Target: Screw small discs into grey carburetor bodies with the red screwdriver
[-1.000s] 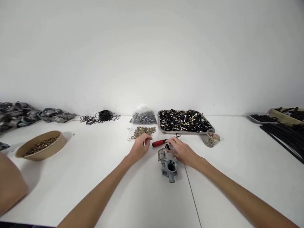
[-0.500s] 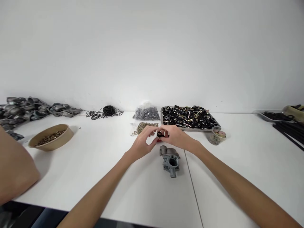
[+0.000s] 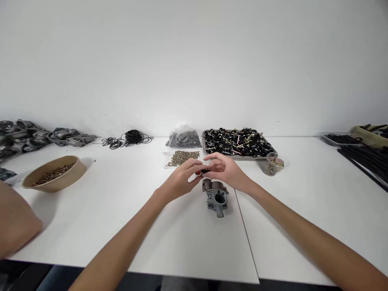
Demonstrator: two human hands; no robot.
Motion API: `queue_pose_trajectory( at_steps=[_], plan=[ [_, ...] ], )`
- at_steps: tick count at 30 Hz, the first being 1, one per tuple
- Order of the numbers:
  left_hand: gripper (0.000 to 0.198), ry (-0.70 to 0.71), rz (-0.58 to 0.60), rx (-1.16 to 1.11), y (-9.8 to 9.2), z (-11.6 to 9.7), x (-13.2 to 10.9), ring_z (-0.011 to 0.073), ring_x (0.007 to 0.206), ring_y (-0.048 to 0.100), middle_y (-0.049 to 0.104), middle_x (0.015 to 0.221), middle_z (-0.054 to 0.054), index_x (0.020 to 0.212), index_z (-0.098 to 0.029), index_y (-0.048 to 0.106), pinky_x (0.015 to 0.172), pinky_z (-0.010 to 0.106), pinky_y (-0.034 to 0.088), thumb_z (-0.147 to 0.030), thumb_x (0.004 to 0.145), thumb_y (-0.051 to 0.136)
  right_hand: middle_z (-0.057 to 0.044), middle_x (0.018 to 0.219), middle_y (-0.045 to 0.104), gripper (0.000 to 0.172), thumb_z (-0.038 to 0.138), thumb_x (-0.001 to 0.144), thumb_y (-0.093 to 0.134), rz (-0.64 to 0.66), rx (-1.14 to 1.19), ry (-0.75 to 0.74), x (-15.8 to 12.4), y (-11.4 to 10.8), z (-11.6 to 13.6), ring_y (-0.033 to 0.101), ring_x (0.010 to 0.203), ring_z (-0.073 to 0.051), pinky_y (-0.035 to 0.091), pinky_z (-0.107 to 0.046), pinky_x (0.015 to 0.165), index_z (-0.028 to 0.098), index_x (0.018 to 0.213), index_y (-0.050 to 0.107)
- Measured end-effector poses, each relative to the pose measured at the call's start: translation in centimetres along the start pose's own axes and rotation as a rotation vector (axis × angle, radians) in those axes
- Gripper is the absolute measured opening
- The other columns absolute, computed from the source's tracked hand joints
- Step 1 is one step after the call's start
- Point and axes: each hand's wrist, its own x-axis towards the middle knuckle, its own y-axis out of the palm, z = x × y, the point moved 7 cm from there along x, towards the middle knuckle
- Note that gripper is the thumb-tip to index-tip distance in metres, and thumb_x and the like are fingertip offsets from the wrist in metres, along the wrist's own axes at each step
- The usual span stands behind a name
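Everything here is placed from the grey carburettor body (image 3: 216, 197), which sits on the white bench (image 3: 121, 210) in front of the person.

Far to its left and back by the wall lies a heap of grey metal castings (image 3: 33, 135). Nearer on that side stands a brown bowl (image 3: 53, 178) of small brownish pieces. Behind and left of the body are loose black O-rings (image 3: 127, 139), then a clear bag of dark bits (image 3: 183, 138) and a scatter of small brass pieces (image 3: 183, 157).

The left hand (image 3: 182, 180) is just left of and above the body, its fingertips drawn together. They meet the right hand (image 3: 226, 171) at a small black part (image 3: 205, 171), held just above the body's top and pinched between the two (a red sliver shows beside it). The part is too small to tell which hand really bears it.

It looks light and easily dropped, perhaps rubber or plastic, so it is best taken by its rim with the fingertips. The body looks like stiff cast metal, heavy for its size and steady where it lies. It is best gripped around its flanks, not by its small projections.

Behind and right of the body is a metal tray (image 3: 242, 158) heaped with black fittings, then a small clear jar (image 3: 273, 165). Far right lie black hoses (image 3: 363, 157).
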Motion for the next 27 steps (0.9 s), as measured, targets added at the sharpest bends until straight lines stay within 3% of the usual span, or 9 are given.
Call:
queue_pose_trajectory(
  at_steps=[3,6,11,13,16,22,27],
  plan=[
    [0.023,-0.008,-0.074,-0.021,-0.3,0.4,-0.1,0.0143,0.09,0.066,0.069,0.097,0.009,0.11,-0.019,0.064,0.076,0.027,0.058,-0.016,0.088,0.061,-0.006,0.104,0.065,0.048,0.044,0.081,0.07,-0.051,0.039,0.019,-1.1,-0.2,-1.5,0.063,0.096,-0.016,0.051,-0.03,0.084,0.023,0.121,0.055],
    [0.018,-0.154,-0.214,-0.064,-1.2,1.9,-0.3,0.0119,0.078,0.064,0.071,0.09,0.007,0.1,-0.018,0.067,0.069,0.025,0.056,-0.022,0.082,0.07,-0.007,0.119,0.063,0.041,0.052,0.09,0.058,-0.077,0.121,0.094,-1.8,-0.5,-3.9,0.059,0.109,-0.017,0.048,-0.029,0.09,0.023,0.12,0.059],
    [0.026,-0.675,-0.361,-0.27,-1.5,5.6,-1.9,0.0093,0.061,0.06,0.069,0.075,0.003,0.087,-0.015,0.069,0.061,0.024,0.054,-0.037,0.074,0.077,-0.006,0.12,0.063,0.039,0.049,0.09,0.058,0.175,0.141,0.158,-2.2,1.1,-5.3,0.059,0.106,-0.017,0.046,-0.028,0.088,0.022,0.118,0.064],
    [0.032,-0.847,-0.369,-0.384,-0.8,6.5,-2.6,0.0098,0.057,0.06,0.067,0.067,0.002,0.084,-0.014,0.068,0.056,0.024,0.053,-0.041,0.07,0.08,-0.006,0.113,0.064,0.037,0.045,0.088,0.061,0.167,0.163,0.144,-2.2,1.3,-5.2,0.06,0.099,-0.016,0.046,-0.027,0.084,0.021,0.117,0.063],
    [0.035,-0.94,-0.37,-0.494,0.0,7.0,-2.9,0.0107,0.053,0.06,0.067,0.062,0.002,0.081,-0.013,0.065,0.05,0.023,0.052,-0.042,0.068,0.081,-0.005,0.1,0.064,0.033,0.039,0.085,0.065,0.002,0.247,0.131,-2.1,1.0,-5.4,0.06,0.089,-0.014,0.045,-0.026,0.078,0.018,0.109,0.063],
    [0.033,-0.958,-0.34,-0.504,0.6,6.9,-2.9,0.0097,0.053,0.059,0.066,0.06,0.001,0.078,-0.013,0.064,0.049,0.022,0.051,-0.041,0.068,0.08,-0.004,0.095,0.065,0.032,0.041,0.081,0.068,-0.392,0.281,0.066,-2.6,-0.4,-6.3,0.06,0.09,-0.015,0.046,-0.027,0.08,0.018,0.104,0.063],
    [0.032,-0.943,-0.301,-0.547,1.3,6.6,-3.0,0.0103,0.055,0.061,0.066,0.064,0.001,0.078,-0.014,0.064,0.049,0.023,0.052,-0.039,0.067,0.081,-0.003,0.095,0.065,0.037,0.042,0.079,0.071,-0.492,0.308,0.074,-2.9,-0.9,-6.5,0.059,0.089,-0.014,0.046,-0.026,0.079,0.018,0.105,0.063]
  ],
)
